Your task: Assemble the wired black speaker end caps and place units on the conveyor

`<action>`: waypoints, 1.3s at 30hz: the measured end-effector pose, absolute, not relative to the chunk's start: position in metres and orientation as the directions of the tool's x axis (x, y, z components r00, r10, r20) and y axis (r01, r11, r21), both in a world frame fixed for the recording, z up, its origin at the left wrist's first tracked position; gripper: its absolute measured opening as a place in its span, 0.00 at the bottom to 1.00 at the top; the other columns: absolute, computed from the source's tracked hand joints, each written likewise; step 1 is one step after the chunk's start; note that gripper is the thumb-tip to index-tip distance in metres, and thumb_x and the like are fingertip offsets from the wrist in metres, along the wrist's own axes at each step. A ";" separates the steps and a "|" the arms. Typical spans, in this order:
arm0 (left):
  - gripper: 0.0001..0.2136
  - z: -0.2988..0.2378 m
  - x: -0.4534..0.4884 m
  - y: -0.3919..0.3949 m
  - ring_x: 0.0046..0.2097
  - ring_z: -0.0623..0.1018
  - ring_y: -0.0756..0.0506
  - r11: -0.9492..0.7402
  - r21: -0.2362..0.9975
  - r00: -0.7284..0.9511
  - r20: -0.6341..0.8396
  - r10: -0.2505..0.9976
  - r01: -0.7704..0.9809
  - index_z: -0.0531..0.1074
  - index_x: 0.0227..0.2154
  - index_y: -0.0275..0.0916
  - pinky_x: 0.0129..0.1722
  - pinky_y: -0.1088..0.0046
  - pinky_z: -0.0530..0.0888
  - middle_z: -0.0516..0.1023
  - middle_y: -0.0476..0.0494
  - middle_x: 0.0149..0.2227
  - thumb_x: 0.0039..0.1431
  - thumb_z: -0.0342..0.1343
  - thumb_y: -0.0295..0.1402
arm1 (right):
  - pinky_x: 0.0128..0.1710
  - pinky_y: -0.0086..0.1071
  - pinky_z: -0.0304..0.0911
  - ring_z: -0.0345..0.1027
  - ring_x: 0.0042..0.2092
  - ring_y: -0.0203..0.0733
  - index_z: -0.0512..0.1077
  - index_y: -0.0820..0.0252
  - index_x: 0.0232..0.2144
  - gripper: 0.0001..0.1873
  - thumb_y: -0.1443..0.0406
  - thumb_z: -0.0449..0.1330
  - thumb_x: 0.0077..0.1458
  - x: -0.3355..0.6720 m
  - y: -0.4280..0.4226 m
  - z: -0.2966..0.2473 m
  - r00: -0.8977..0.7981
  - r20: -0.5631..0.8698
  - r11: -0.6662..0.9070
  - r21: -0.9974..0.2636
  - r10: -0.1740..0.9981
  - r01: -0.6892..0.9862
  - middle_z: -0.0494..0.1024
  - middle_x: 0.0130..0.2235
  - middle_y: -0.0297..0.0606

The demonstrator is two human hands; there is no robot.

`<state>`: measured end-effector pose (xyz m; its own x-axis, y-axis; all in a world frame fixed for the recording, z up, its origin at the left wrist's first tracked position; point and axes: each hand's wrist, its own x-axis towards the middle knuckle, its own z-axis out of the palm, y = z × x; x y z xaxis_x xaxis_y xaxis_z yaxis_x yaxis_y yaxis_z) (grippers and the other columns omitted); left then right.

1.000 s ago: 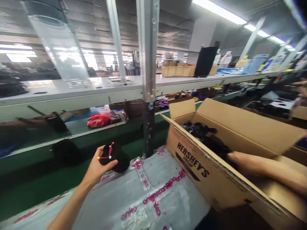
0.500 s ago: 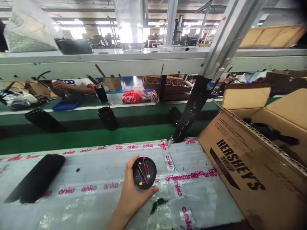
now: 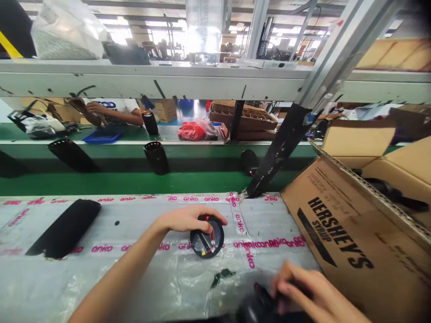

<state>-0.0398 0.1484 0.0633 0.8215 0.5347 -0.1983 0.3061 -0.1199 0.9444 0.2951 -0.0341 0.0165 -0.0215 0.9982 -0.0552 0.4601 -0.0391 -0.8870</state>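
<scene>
Where wired, disc point(image 3: 204, 244) under left hand point(image 3: 191, 220).

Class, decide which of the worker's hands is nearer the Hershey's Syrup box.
Right. The right hand is beside the box; the left hand is farther left, touching a round black part.

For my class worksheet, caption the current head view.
The left hand holds a wired round black part; the right hand is at a blurred black object.

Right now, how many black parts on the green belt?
4: blurred dark shape, left edge; slanted black holed tube beside it; near-upright black tube farther right; black rounded part by the black post, which may hide more.
</scene>
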 end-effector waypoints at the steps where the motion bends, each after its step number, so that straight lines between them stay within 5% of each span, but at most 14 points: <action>1: 0.22 0.065 -0.037 0.153 0.54 0.84 0.36 -0.122 0.942 0.855 -0.222 0.469 0.312 0.83 0.54 0.48 0.53 0.64 0.79 0.87 0.46 0.53 0.56 0.65 0.34 | 0.39 0.37 0.78 0.81 0.33 0.45 0.79 0.54 0.32 0.20 0.47 0.64 0.67 0.295 -0.016 0.009 -0.182 -0.140 -0.046 -0.897 0.973 0.439 0.85 0.30 0.34; 4: 0.28 0.062 -0.040 0.156 0.50 0.84 0.37 -0.086 0.962 0.903 -0.211 0.373 0.260 0.83 0.55 0.48 0.48 0.67 0.80 0.87 0.48 0.52 0.48 0.66 0.31 | 0.34 0.41 0.76 0.78 0.28 0.49 0.74 0.54 0.30 0.27 0.40 0.56 0.66 0.296 0.041 -0.020 -0.096 -0.139 -0.084 -0.898 0.986 0.432 0.81 0.24 0.36; 10: 0.29 0.042 -0.052 0.106 0.54 0.81 0.35 0.092 0.961 0.678 -0.250 0.692 0.261 0.80 0.55 0.47 0.56 0.63 0.77 0.84 0.47 0.54 0.47 0.61 0.28 | 0.60 0.58 0.69 0.71 0.60 0.65 0.77 0.57 0.48 0.29 0.42 0.62 0.57 0.289 0.077 -0.043 0.299 0.117 -0.064 -0.844 0.947 0.532 0.75 0.57 0.56; 14: 0.23 0.035 -0.051 0.070 0.60 0.77 0.35 0.140 0.956 0.482 -0.254 0.839 0.259 0.78 0.57 0.51 0.65 0.58 0.70 0.81 0.46 0.59 0.58 0.62 0.34 | 0.49 0.43 0.78 0.81 0.46 0.51 0.81 0.53 0.49 0.20 0.49 0.61 0.64 0.239 0.045 -0.022 0.083 0.035 -0.005 -0.898 0.996 0.439 0.85 0.47 0.45; 17: 0.25 0.029 -0.049 0.063 0.63 0.76 0.35 0.163 0.973 0.475 -0.222 0.852 0.163 0.76 0.61 0.52 0.67 0.57 0.68 0.79 0.46 0.62 0.60 0.63 0.34 | 0.58 0.44 0.77 0.82 0.54 0.52 0.79 0.52 0.59 0.21 0.58 0.64 0.65 0.204 0.023 -0.008 -0.203 -0.012 0.041 -0.967 0.979 0.253 0.85 0.56 0.44; 20: 0.24 0.026 -0.046 0.067 0.61 0.77 0.34 0.180 0.981 0.498 -0.195 0.845 0.079 0.78 0.59 0.48 0.65 0.58 0.69 0.81 0.45 0.59 0.59 0.63 0.32 | 0.67 0.52 0.70 0.75 0.65 0.58 0.76 0.51 0.64 0.33 0.63 0.72 0.56 0.191 0.014 -0.009 -0.253 0.050 0.116 -0.961 0.966 0.253 0.79 0.66 0.46; 26: 0.19 0.024 -0.039 0.068 0.55 0.79 0.36 0.139 0.990 0.480 -0.122 0.869 0.001 0.81 0.52 0.43 0.59 0.62 0.72 0.84 0.44 0.52 0.56 0.62 0.30 | 0.66 0.55 0.71 0.77 0.63 0.60 0.81 0.52 0.60 0.31 0.66 0.74 0.53 0.190 0.010 -0.029 -0.150 0.067 0.107 -0.955 0.986 0.277 0.83 0.62 0.46; 32: 0.17 0.024 -0.038 0.063 0.52 0.80 0.38 0.173 0.985 0.471 -0.151 0.869 -0.003 0.82 0.50 0.41 0.56 0.65 0.71 0.85 0.45 0.48 0.57 0.64 0.32 | 0.56 0.46 0.79 0.84 0.54 0.55 0.82 0.56 0.56 0.22 0.56 0.69 0.62 0.203 0.034 0.015 -0.294 -0.178 -0.136 -0.978 0.939 0.156 0.87 0.55 0.47; 36: 0.19 0.021 -0.036 0.062 0.54 0.79 0.37 0.169 0.985 0.408 -0.165 0.898 0.028 0.82 0.51 0.42 0.58 0.64 0.70 0.85 0.45 0.51 0.54 0.64 0.31 | 0.36 0.33 0.74 0.83 0.37 0.45 0.82 0.57 0.38 0.16 0.54 0.61 0.69 0.196 0.067 0.051 -0.302 -0.093 0.037 -0.917 0.949 0.396 0.87 0.35 0.38; 39: 0.21 0.020 -0.034 0.063 0.56 0.79 0.37 0.156 0.987 0.360 -0.163 0.919 0.050 0.81 0.51 0.42 0.61 0.63 0.68 0.85 0.45 0.53 0.52 0.64 0.30 | 0.33 0.30 0.68 0.80 0.34 0.41 0.76 0.57 0.31 0.12 0.60 0.62 0.67 0.184 0.085 0.069 -0.356 -0.035 0.189 -0.796 0.934 0.575 0.84 0.32 0.35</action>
<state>-0.0344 0.0628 0.0201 0.3596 0.9188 -0.1630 0.0495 0.1556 0.9866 0.1841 0.0847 0.0691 -0.3563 0.9337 -0.0355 0.5748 0.1891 -0.7962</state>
